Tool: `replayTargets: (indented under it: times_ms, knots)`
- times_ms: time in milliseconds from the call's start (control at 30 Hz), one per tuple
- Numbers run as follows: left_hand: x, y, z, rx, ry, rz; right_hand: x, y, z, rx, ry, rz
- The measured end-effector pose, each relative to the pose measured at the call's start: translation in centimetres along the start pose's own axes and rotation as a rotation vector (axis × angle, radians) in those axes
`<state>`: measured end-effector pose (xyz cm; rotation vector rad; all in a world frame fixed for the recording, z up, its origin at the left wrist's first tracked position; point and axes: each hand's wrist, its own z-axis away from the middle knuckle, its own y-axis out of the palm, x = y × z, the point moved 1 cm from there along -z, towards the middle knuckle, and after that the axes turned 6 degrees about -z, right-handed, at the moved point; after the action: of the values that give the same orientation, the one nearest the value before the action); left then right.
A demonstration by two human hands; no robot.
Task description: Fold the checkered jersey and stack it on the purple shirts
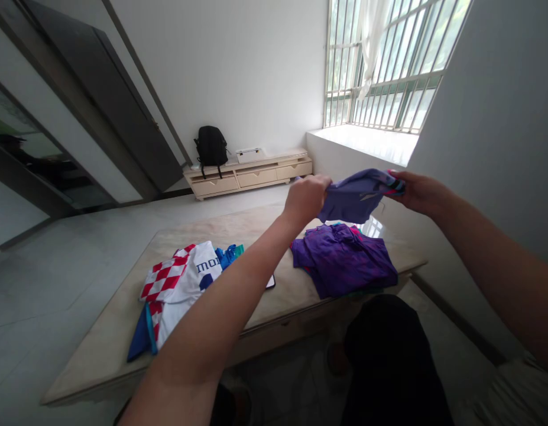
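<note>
My left hand and my right hand hold a purple garment up in the air between them, each fist closed on one end. It hangs above a folded purple garment that lies on the right part of the pale stone table. On the table's left lies a pile of shirts, a red-and-white checked one over a white one with dark letters, with blue cloth under them.
A dark flat phone-like thing lies on the table, half hidden by my left forearm. A low cream cabinet with a black backpack stands at the far wall. A barred window is at the right.
</note>
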<state>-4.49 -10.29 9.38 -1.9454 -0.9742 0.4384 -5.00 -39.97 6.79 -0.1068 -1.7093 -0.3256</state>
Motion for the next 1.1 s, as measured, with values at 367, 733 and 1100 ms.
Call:
replayTargets:
  times_ms: [367,733,1100]
  knots:
    - [-8.9,16.0,19.7,0.519,0.044,0.095,-23.8,-7.0,12.1,-0.299,0.653,0.149]
    - [16.5,5.2,40.3,0.545,-0.863,-0.231,-22.3,-7.3,12.4,-0.292,0.285,0.883]
    - [23.1,5.1,45.6,0.217,-1.282,-0.207,-23.3,7.5,18.8,0.419,-0.043,1.112]
